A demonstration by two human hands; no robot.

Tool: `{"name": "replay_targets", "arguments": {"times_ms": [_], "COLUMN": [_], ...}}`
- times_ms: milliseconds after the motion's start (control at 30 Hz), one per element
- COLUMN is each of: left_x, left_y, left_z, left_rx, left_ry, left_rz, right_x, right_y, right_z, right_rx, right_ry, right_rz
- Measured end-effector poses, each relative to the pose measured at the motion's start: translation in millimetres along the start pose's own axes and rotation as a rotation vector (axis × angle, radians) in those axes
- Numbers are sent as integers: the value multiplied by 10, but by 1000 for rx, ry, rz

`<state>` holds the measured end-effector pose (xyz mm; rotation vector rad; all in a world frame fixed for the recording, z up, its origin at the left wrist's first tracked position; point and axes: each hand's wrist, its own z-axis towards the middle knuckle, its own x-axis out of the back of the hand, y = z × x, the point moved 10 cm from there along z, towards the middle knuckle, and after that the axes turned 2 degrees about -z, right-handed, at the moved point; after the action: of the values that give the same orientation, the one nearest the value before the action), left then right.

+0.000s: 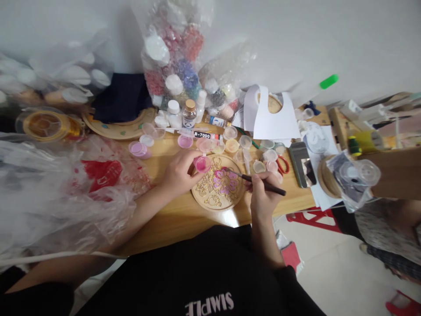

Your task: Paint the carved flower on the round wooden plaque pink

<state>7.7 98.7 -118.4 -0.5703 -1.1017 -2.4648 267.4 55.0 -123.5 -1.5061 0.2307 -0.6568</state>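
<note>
A round wooden disc (pixel 210 198) with gold outlines and a pink-purple flower lies on the wooden table (pixel 184 219) in front of me. My right hand (pixel 261 193) is closed on a thin dark brush (pixel 259 181), its tip resting over the flower. My left hand (pixel 179 172) pinches a small clear cup of pink paint (pixel 202 163) at the disc's upper left edge.
Several small paint cups (pixel 245 149), a B-7000 glue tube (pixel 205 135), little bottles (pixel 189 113), red-handled scissors (pixel 283 165) and a phone (pixel 301 163) lie behind the disc. Plastic bags (pixel 59 193) crowd the left. Bags of beads (pixel 174 57) stand at the back. Another person's sleeve (pixel 384 224) is at right.
</note>
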Motion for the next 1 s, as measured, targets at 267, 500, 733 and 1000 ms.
{"name": "replay_targets", "arguments": {"times_ms": [267,500,733,1000], "left_x": [13,6,-4,-44], "left_y": [29,13,3,-58], "left_z": [16,1,1,-10], "left_rx": [-19,-18,-10,49], "left_ry": [20,18,4,-44], "left_rz": [-9,-29,-30,-29], "right_x": [-15,-3,-16,-46], "right_y": [-3,-20,-26,1], "right_z": [6,33,43,30], "right_rx": [12,14,14,-4], "right_ry": [-13,21,-2,-27], "right_rz": [-6,-11,8,-11]}}
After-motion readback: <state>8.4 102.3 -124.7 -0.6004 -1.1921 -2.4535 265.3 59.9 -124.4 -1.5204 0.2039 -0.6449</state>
